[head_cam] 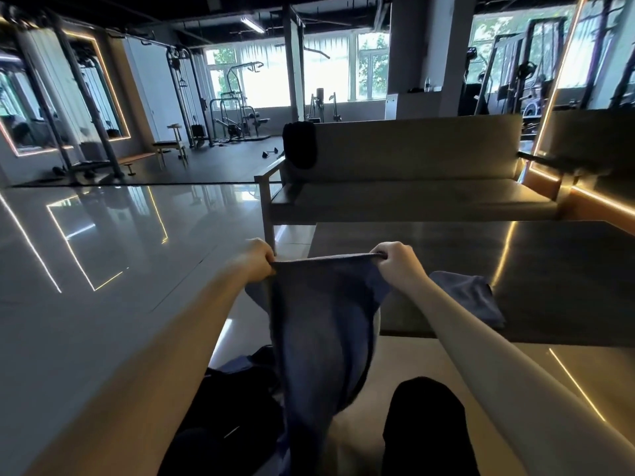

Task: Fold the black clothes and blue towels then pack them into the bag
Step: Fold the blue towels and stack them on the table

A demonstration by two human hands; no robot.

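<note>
Two grips, left hand and right hand, on blue towel corners; hem unseen.

We face a dim gym: a glossy grey floor, a beige sofa ahead, a dark table before it, and bright windows behind exercise machines.

Dark table: a crumpled blue towel sits at its near edge; a sofa walls its far side; open glossy floor lies to its left.
</note>
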